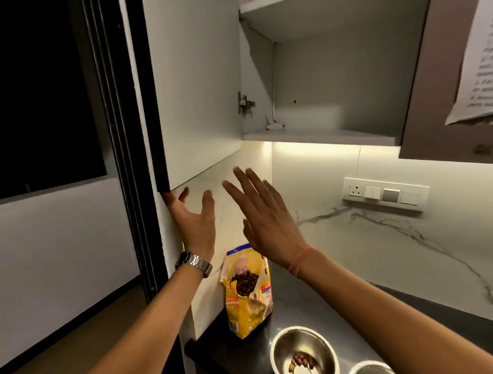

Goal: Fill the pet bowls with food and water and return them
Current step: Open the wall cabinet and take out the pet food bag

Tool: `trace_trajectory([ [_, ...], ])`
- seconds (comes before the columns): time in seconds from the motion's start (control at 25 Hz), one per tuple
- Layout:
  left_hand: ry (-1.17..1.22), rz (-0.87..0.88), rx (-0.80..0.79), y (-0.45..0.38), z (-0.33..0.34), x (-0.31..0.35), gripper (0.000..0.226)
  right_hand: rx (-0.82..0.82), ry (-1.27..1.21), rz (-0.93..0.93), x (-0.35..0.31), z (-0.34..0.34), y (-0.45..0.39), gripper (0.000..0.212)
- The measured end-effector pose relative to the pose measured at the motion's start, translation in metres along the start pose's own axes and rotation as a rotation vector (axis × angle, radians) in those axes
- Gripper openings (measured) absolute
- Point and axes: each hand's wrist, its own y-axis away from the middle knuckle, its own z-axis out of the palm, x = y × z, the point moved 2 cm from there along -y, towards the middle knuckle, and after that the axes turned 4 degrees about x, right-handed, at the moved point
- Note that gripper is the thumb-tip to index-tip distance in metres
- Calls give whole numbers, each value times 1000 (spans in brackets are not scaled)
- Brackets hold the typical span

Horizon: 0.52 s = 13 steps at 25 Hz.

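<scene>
A yellow pet food bag (247, 293) stands upright on the dark counter, its top torn open. A steel bowl (303, 352) with a little kibble in it sits in front of the bag. The rim of a second steel bowl (372, 370) shows at the bottom edge. My left hand (194, 219) is raised with spread fingers, touching the lower corner of the open cabinet door (197, 85). My right hand (264, 214) is lifted above the bag, fingers straight, holding nothing.
The wall cabinet (333, 72) stands open, its lower shelf (319, 136) bare except for a small white scrap in the corner. A switch panel (385, 194) is on the marble backsplash. A printed sheet (478, 52) hangs on the neighbouring door. A dark window frame is left.
</scene>
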Motion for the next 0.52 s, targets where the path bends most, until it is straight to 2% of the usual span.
trace_trajectory([
  [0.16, -6, 157, -67, 16, 6, 21, 74, 141, 48, -181, -17, -68, -32, 91],
  [0.32, -136, 291, -255, 45, 24, 31, 82, 217, 104, -262, -8, -101, -32, 65],
  [0.4, -181, 365, -352, 62, 45, 33, 81, 223, 175, -234, 8, -105, -22, 49],
  [0.52, -282, 495, -513, 82, 81, 30, 76, 165, 360, -85, 48, -103, 1, 42],
])
